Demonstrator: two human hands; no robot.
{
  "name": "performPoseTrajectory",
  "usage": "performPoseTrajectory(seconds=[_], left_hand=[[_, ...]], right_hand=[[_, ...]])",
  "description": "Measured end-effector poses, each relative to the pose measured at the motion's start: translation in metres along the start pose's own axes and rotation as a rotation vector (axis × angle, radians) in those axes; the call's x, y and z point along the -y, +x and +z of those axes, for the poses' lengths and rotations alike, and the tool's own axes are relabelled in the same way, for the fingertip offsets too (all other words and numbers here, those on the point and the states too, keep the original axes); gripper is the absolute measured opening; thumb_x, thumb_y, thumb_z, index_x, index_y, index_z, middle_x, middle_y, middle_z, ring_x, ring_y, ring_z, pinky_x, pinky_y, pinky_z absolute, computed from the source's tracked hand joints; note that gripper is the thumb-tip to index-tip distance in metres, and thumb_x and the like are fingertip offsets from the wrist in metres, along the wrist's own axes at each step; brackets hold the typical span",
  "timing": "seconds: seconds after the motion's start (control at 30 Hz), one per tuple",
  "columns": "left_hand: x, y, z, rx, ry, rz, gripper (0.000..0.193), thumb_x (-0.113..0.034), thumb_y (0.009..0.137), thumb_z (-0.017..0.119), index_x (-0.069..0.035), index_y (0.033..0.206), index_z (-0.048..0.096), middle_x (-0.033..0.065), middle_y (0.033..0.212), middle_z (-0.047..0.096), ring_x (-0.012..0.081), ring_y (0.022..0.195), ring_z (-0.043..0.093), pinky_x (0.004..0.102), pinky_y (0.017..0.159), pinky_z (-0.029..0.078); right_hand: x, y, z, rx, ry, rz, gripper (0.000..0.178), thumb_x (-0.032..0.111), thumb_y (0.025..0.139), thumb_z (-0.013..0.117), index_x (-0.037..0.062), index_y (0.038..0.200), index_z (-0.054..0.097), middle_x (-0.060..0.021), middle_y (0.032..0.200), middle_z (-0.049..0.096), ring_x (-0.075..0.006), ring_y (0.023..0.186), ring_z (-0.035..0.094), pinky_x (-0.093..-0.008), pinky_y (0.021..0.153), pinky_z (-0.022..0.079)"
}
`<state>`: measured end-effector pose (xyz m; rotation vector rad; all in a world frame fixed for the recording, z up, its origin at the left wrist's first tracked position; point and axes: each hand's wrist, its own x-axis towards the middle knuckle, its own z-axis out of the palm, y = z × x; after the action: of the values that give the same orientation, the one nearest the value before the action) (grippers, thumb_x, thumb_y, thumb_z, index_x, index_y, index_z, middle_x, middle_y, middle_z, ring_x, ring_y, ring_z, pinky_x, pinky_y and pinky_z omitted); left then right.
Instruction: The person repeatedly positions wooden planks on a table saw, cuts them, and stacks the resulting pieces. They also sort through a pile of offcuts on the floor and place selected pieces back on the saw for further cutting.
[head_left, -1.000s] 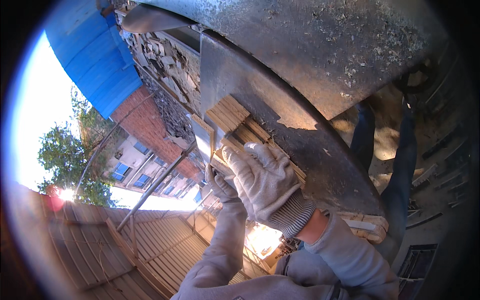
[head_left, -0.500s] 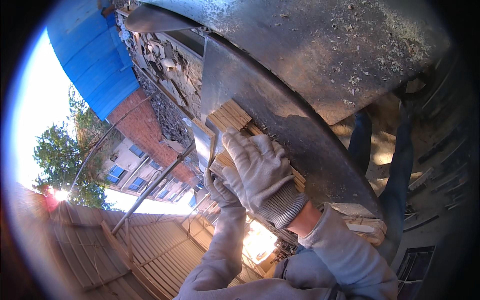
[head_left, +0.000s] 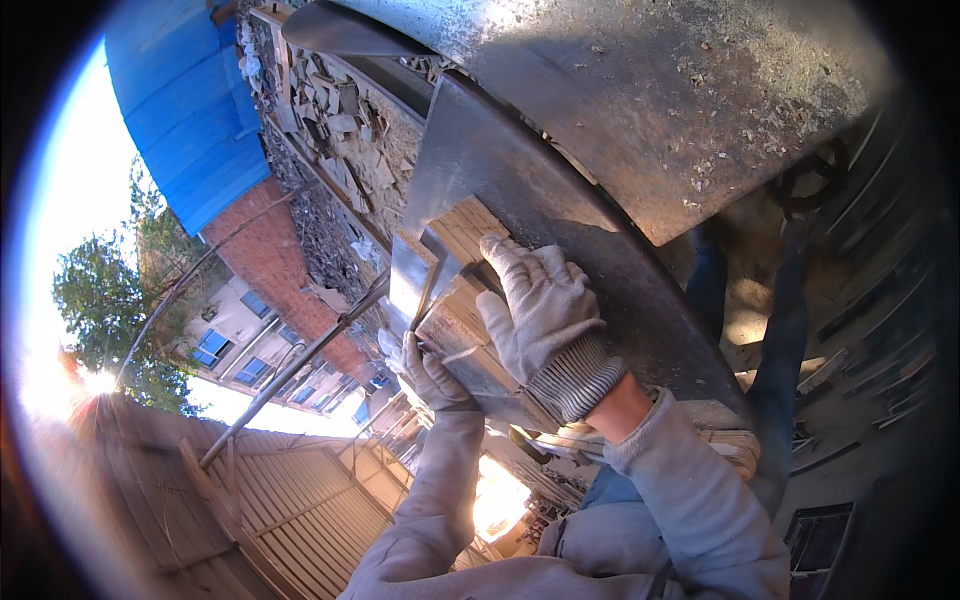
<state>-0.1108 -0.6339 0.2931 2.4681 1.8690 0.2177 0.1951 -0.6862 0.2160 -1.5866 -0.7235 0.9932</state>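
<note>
On the dark metal machine table lies a pale wooden block (head_left: 466, 228). A second wooden piece (head_left: 456, 312) lies nearer, beside an upright board (head_left: 414, 268) at the table's left edge. My right hand (head_left: 545, 312), in a pale work glove, rests palm down across the wood, its fingers spread. My left hand (head_left: 438, 382), also gloved, is at the near left end of the second piece. Its fingers are stretched out along the wood's edge and touch it. Beneath the right palm, part of the wood is hidden.
The metal table (head_left: 610, 300) curves away to the right. Beyond it is a larger metal surface (head_left: 660, 120) strewn with shavings. Wood offcuts (head_left: 340, 110) are heaped at the far left. A metal pole (head_left: 290, 372) slants at the left. Someone's legs (head_left: 785, 330) show at the right.
My right hand has shifted slightly right, away from my left hand, baring more of the near wooden piece. The left hand stays at its end. The whole view has shifted a little.
</note>
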Motion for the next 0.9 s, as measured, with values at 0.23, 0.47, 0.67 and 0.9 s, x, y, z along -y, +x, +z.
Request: performPoseTrajectory(seconds=[0.23, 0.47, 0.67, 0.9], left_hand=[[-0.013, 0.0, -0.002, 0.008, 0.067, 0.022, 0.072, -0.056, 0.114, 0.04, 0.003, 0.155, 0.051, 0.0235, 0.154, 0.054, 0.0373, 0.146, 0.049, 0.0477, 0.125, 0.035], [-0.019, 0.004, -0.001, -0.026, 0.087, 0.04, 0.068, -0.054, 0.114, 0.043, 0.001, 0.151, 0.056, 0.023, 0.153, 0.056, 0.0374, 0.144, 0.051, 0.0493, 0.124, 0.036], [-0.02, 0.006, 0.007, -0.089, 0.053, 0.12, 0.052, -0.034, 0.112, 0.054, 0.0, 0.151, 0.057, 0.0243, 0.153, 0.057, 0.042, 0.142, 0.053, 0.0507, 0.123, 0.039], [-0.02, 0.009, 0.019, -0.152, -0.032, 0.058, 0.052, -0.026, 0.101, 0.07, -0.005, 0.148, 0.06, 0.0191, 0.153, 0.058, 0.0402, 0.144, 0.053, 0.0499, 0.123, 0.04]], right_hand=[[0.001, 0.002, 0.002, 0.027, -0.054, 0.029, 0.059, 0.032, 0.099, 0.071, 0.0029, 0.149, 0.058, -0.0207, 0.13, 0.071, -0.0389, 0.117, 0.065, -0.05, 0.103, 0.054], [0.015, 0.011, -0.012, 0.048, -0.105, 0.056, 0.051, 0.033, 0.101, 0.07, 0.0068, 0.144, 0.062, -0.0214, 0.127, 0.071, -0.0409, 0.114, 0.067, -0.0515, 0.1, 0.057], [0.076, 0.068, -0.021, 0.233, -0.576, -0.222, 0.052, 0.039, 0.104, 0.064, 0.0074, 0.146, 0.062, -0.0183, 0.135, 0.069, -0.0374, 0.123, 0.065, -0.0498, 0.109, 0.052], [0.138, 0.135, 0.117, 0.77, -0.923, -0.339, 0.053, 0.041, 0.108, 0.057, 0.0078, 0.149, 0.061, -0.0193, 0.146, 0.066, -0.0382, 0.138, 0.059, -0.0482, 0.115, 0.048]])
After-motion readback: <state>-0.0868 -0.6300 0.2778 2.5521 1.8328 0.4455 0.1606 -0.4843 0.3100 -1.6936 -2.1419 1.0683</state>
